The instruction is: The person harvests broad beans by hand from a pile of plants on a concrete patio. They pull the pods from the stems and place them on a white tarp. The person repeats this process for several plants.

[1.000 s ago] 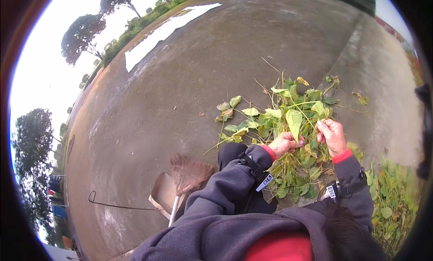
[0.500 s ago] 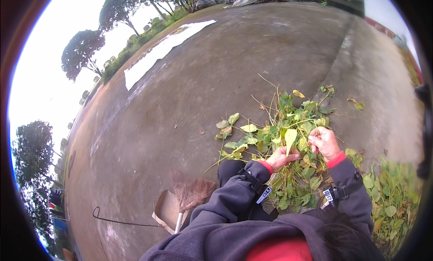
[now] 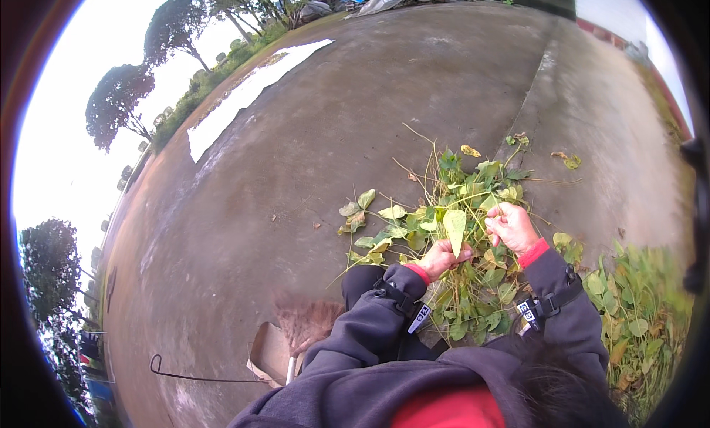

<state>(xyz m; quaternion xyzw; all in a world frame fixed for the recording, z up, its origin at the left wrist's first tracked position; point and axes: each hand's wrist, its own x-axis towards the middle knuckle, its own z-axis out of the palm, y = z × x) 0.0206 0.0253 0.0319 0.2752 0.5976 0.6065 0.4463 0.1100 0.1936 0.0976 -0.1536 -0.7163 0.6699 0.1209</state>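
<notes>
A heap of leafy green and yellowing plants (image 3: 473,287), thin-stemmed like bean plants, lies on the ground before me. My left hand (image 3: 444,258) is closed around leafy stems at the heap's middle, and one broad pale-green leaf (image 3: 454,228) stands up over its fingers. Just to the right and slightly farther off, my right hand (image 3: 512,227) is closed in a pinch among the stems. What its fingertips grip is too small to make out. Both hands are bare, with red cuffs under dark sleeves.
At my left lie a reddish-brown broom (image 3: 302,326), a tan dustpan (image 3: 268,352) and a thin dark hooked rod (image 3: 200,378). A second pile of leafy plants (image 3: 637,328) is at the right. A long white sheet (image 3: 251,91) stretches over the concrete ground (image 3: 355,125) at the far left.
The whole view has swung slightly, so the scene sits farther left. Both hands keep their hold in the plants, and the right one stays close to the left.
</notes>
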